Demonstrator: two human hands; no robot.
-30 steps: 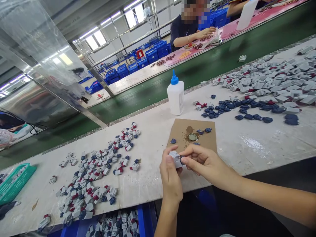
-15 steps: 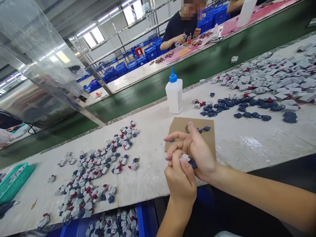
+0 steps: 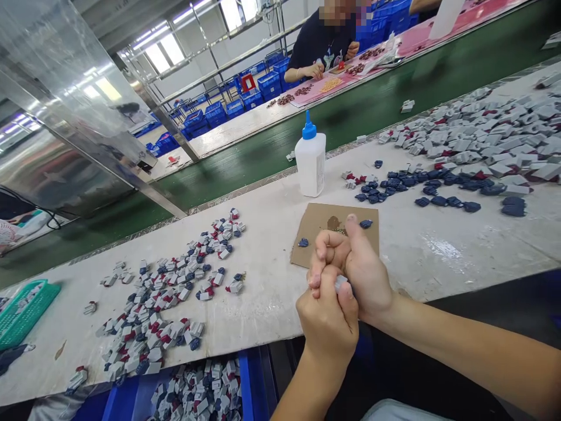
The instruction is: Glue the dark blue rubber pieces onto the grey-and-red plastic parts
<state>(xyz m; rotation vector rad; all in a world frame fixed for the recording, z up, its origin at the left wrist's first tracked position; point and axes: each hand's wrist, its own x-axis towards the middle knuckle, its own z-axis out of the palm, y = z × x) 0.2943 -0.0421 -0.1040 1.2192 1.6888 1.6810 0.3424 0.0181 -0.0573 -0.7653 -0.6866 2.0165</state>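
My left hand point(image 3: 329, 313) is closed, pinching a small grey block piece point(image 3: 340, 284) between thumb and fingers. My right hand point(image 3: 366, 278) is cupped against it, fingers curled over the left fingers and thumb raised; the piece lies pressed between both hands, mostly hidden. Just beyond them is a square of brown cardboard point(image 3: 309, 225) bearing a wet brown patch point(image 3: 333, 223). A dark blue piece point(image 3: 303, 242) lies on its left side and another blue piece point(image 3: 366, 224) on its right. Behind the cardboard stands a white squeeze bottle point(image 3: 310, 164) with a blue nozzle cap.
Grey, red and blue assembled pieces point(image 3: 162, 298) cover the table's left side. Dark blue pieces point(image 3: 394, 182) and a large grey heap point(image 3: 495, 131) lie right. A green basket point(image 3: 30, 310) is far left; a blue bin point(image 3: 248, 386) is below. A co-worker point(image 3: 322, 47) sits across the green belt point(image 3: 245, 149).
Both hands have shifted slightly right and closer together, now covering the blue part of the piece. More of the cardboard shows, with its left blue piece uncovered.
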